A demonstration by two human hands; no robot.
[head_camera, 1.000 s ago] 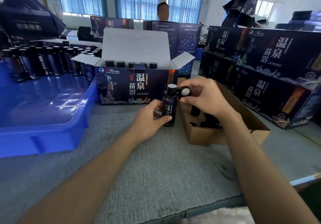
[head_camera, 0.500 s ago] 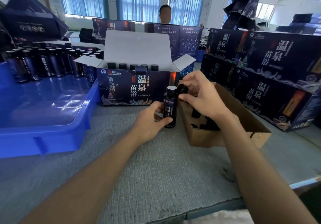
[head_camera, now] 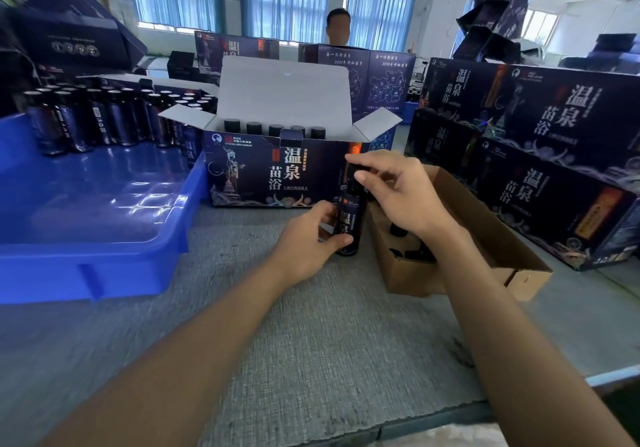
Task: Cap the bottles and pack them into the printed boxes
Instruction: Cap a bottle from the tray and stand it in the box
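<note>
**Capping step in hand: one bottle upright on the table, cap held at its neck.**

The left hand [head_camera: 304, 242] is clamped round the lower body of the bottle [head_camera: 350, 219]. The bottle stands on the grey table [head_camera: 311, 342], just in front of the right end of the open printed box [head_camera: 277, 176] and just beside the brown carton [head_camera: 485, 238]. The right hand [head_camera: 405, 193] pinches the black cap [head_camera: 356, 170] between thumb and forefinger at the bottle's top. Whether the cap is threaded on or only resting cannot be told. In my judgement the cap is being fitted. The next move calls for turning it down tight against the left hand's hold, then lifting the bottle into the printed box beside the row of capped bottles [head_camera: 277, 130] at its rear. More bottles [head_camera: 104, 117] stand waiting in the blue tray [head_camera: 104, 266] to the left, so the task is far from done.
</note>
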